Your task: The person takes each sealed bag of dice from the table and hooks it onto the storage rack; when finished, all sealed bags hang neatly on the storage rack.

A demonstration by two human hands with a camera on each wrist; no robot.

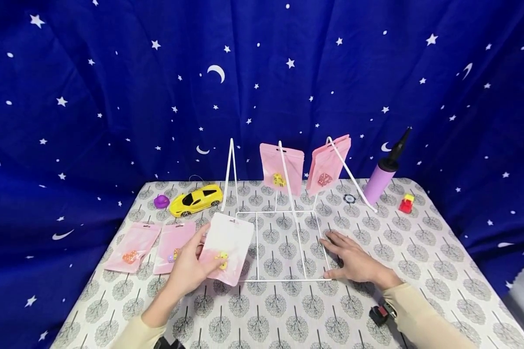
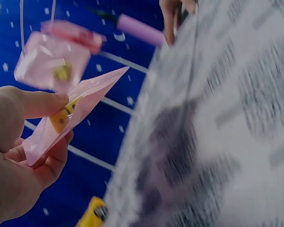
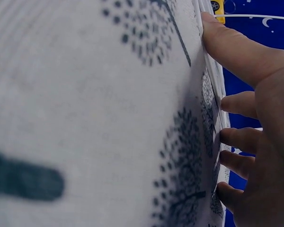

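My left hand (image 1: 187,269) pinches a small pink and white pouch (image 1: 233,237) with a hang hole and a yellow figure showing. In the left wrist view the thumb lies over the pouch's front, with fingers behind. That pouch is in front of the left part of a white wire display rack (image 1: 288,280). My right hand (image 1: 353,259) rests on the table at the right side of the rack's base, fingers spread and thumb by the front corner. Pink pouches (image 1: 268,162) hang on the rack's middle arm, and more pink pouches (image 1: 332,162) hang on its right arm.
Two pink pouches, a left one (image 1: 133,242) and a right one (image 1: 174,242), lie on the patterned tablecloth (image 1: 297,329). Behind them are a purple duck (image 1: 161,201) and yellow toy car (image 1: 196,200). A purple hand pump (image 1: 379,184) and red-yellow toy (image 1: 406,203) stand at right.
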